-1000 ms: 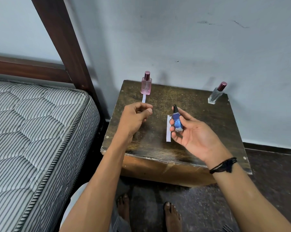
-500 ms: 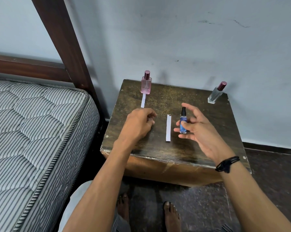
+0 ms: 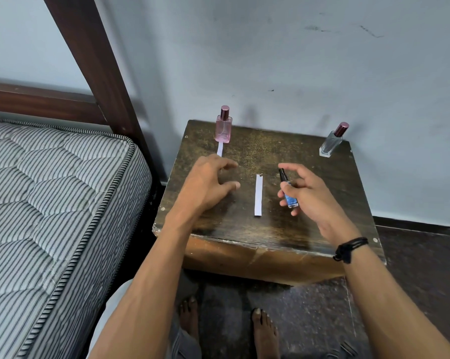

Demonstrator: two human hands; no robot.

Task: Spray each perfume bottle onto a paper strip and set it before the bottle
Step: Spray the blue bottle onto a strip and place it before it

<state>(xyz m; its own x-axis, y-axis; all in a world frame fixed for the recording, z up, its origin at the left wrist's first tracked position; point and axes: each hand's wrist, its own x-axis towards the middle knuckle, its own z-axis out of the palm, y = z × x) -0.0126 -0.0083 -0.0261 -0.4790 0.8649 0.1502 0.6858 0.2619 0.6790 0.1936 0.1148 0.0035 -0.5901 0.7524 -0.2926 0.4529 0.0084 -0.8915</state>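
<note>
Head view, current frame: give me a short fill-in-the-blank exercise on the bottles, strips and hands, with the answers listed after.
1. The right hand holds the ____ perfume bottle.
2. A paper strip already lies before the ____ perfume bottle.
3. The clear perfume bottle at the stool's far right corner has ____ strip before it.
4. The loose paper strip lies between the left hand and the ____ hand.

Answers: blue; pink; no; right
</note>
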